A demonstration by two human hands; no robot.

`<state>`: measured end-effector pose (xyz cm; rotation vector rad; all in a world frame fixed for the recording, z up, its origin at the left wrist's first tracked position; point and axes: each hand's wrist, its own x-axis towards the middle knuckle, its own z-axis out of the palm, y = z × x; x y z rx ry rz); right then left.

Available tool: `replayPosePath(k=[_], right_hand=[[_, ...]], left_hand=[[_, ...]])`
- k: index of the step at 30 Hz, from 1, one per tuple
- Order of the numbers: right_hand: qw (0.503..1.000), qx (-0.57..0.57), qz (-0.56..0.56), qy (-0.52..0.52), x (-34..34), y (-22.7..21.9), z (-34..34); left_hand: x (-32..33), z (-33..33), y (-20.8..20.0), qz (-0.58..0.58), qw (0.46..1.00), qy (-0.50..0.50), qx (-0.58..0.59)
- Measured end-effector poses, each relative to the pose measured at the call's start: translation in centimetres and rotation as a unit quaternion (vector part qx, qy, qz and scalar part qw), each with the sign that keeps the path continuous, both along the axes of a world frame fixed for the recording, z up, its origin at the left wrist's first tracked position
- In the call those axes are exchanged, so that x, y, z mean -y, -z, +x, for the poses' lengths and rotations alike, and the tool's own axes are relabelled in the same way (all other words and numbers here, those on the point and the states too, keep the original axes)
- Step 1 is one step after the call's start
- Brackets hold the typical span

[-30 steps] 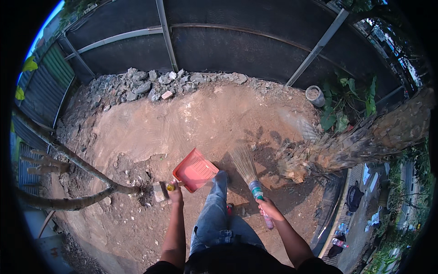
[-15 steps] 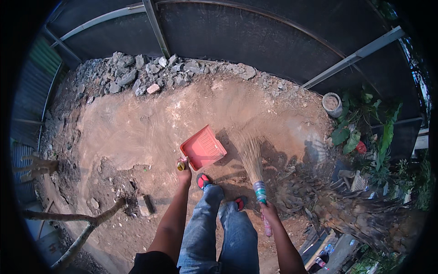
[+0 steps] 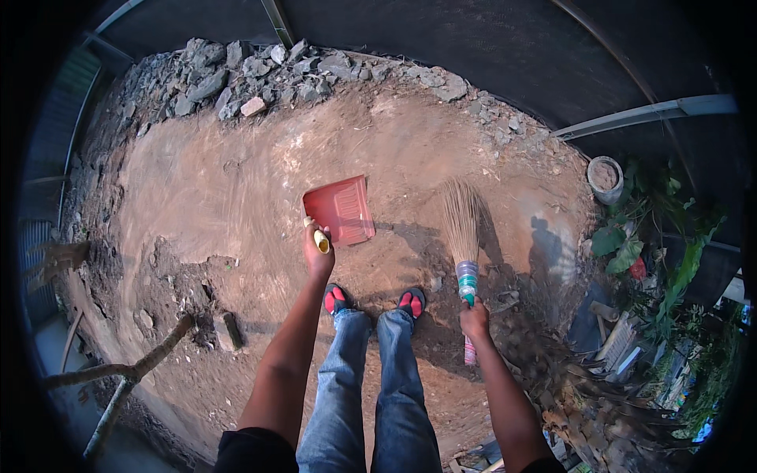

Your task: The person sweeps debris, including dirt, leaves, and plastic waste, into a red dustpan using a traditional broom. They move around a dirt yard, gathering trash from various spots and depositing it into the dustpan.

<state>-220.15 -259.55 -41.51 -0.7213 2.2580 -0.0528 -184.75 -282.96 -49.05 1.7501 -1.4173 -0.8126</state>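
My left hand [image 3: 318, 251] is closed round the pale yellow handle of a red dustpan [image 3: 347, 211], whose pan reaches out ahead of it over the dirt. No heap of sweepings can be made out in the pan. In my right hand [image 3: 475, 319] is a straw hand broom [image 3: 464, 225], gripped by its bound handle with pink, green and grey wrapping. Its bristles fan out away from me, to the right of the dustpan, and the two are apart. Whether the bristle tips touch the ground I cannot tell.
Grey rubble [image 3: 209, 83] lines the far edge below a dark fence [image 3: 441, 39]. A concrete-filled bucket [image 3: 605, 177] stands at the right beside leafy plants [image 3: 623, 244]. Bare branches [image 3: 150, 359] stick in at the lower left, near a block [image 3: 229, 331]. Scrap wood and dry fronds [image 3: 591, 394] lie lower right.
My feet have come side by side as my view shifted. The dustpan has turned and sits further up in view; the broom now points more straight ahead, farther from the pan.
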Motion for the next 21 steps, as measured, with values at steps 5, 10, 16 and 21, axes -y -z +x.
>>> replayPosePath(k=[5, 10, 16, 21], right_hand=[[0.99, 0.116, -0.007, -0.074, -1.8, -7.0, 7.4], [0.978, 0.195, 0.014, -0.076, -3.6, -13.6, 9.4], [0.995, 0.099, -0.014, -0.02, -3.6, -13.9, 6.8], [0.999, 0.019, -0.041, -0.005, -1.2, -7.2, 3.0]], left_hand=[[-0.1, 0.9, -0.1, 0.023, 0.999, -0.021, -0.044], [-0.1, 1.8, -1.8, 0.08, 0.989, -0.048, -0.113], [-1.3, 4.9, -1.3, 0.078, 0.99, -0.056, -0.1], [-1.2, 5.5, -0.8, 0.046, 0.992, -0.078, -0.091]])
